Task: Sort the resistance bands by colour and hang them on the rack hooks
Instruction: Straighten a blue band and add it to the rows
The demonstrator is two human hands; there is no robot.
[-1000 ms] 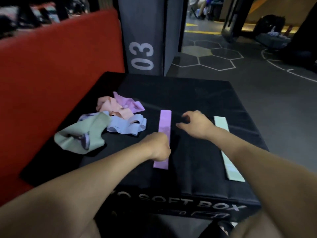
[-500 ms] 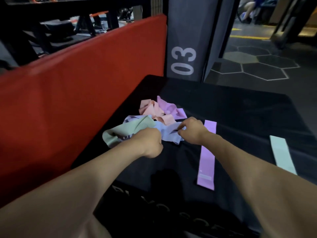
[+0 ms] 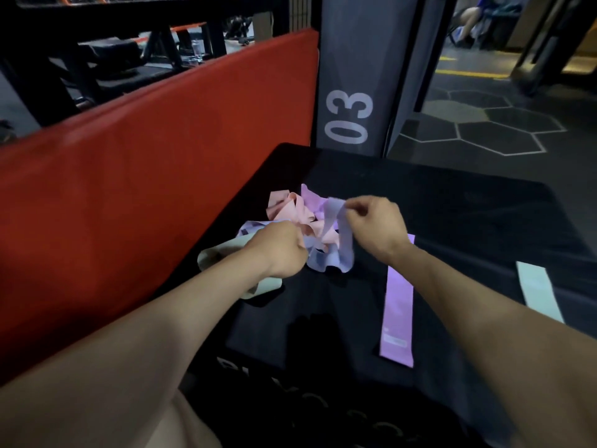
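Hands (image 3: 280,250) (image 3: 374,227) pinching lavender band (image 3: 341,240) over pile, black box (image 3: 452,215)

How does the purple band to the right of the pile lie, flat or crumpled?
Flat: the purple band lies straight on the black box, unlike the tangled pile.

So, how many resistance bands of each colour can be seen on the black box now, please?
Pink-purple: 2, one flat band and one in the pile
Periwinkle blue: 1, in the grip of both hands
Peach pink: 1
Pale green: 2, one flat and one crumpled
Total: 6 visible; the tangle may hide more.
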